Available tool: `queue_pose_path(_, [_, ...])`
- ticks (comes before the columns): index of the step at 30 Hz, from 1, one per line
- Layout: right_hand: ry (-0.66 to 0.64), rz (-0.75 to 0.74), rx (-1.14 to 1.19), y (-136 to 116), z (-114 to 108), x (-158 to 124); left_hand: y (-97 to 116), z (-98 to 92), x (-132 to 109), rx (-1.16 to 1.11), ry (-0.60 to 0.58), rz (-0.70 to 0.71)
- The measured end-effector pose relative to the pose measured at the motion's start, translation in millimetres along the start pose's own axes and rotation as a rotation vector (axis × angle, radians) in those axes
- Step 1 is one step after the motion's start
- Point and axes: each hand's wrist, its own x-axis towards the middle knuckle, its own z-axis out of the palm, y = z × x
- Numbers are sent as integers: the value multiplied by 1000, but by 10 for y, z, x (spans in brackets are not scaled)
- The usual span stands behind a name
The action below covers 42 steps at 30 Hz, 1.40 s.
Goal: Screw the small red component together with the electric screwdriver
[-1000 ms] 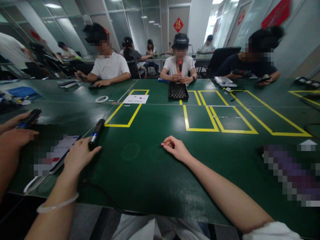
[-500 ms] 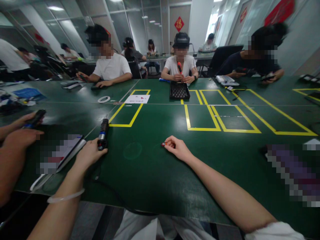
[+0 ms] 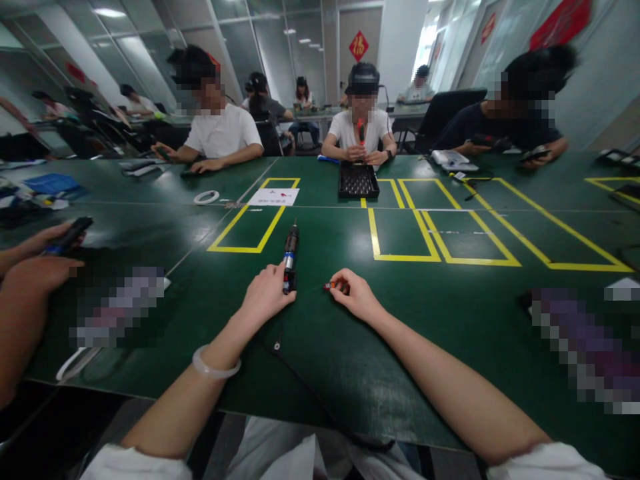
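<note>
In the head view, my left hand (image 3: 267, 293) is closed around an electric screwdriver (image 3: 290, 259), dark with a blue and silver band. Its thin bit points away from me, towards the far side of the table. A black cord (image 3: 305, 385) runs from its lower end back across the table to the front edge. Just to the right, my right hand (image 3: 353, 293) rests on the green tabletop, with its fingers pinched on a small red piece (image 3: 329, 287). Most of that piece is hidden by the fingers, so its kind does not show.
Yellow tape outlines (image 3: 407, 258) mark the green table (image 3: 320, 353). Across it stand a black tray (image 3: 359, 182), a white sheet (image 3: 274, 197) and a white cable coil (image 3: 206, 198). Co-workers sit opposite; another person's hands (image 3: 45, 260) are at left. Blurred-out devices (image 3: 583, 340) flank me.
My left hand has carried the electric screwdriver to the right, close beside my right hand, and its cord has followed. My right hand with the red piece has hardly moved.
</note>
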Motion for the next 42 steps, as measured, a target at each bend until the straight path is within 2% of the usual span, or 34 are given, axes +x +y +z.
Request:
queue_pose_path(5, [80, -16, -92, 59, -19, 12, 424, 16, 26, -51, 31, 104])
queue_pose_path(10, [77, -15, -121, 77, -16, 16, 626, -1, -12, -91, 36, 151])
queue_pose_path(16, [24, -35, -208, 73, -2, 7, 648, 40, -40, -88, 67, 162])
queue_pose_path(21, [-14, -39, -187, 65, 10, -3, 653, 75, -44, -85, 86, 161])
queue_pose_path(28, [-15, -93, -226, 13, 2, -28, 669, 64, -68, -80, 106, 154])
queue_pose_path(37, [-28, -131, -290, 66, -23, -29, 768, 0, -22, -15, 109, 109])
queue_pose_path(42, [-63, -172, -247, 39, 1, -54, 691, 8, 4, 48, 113, 96])
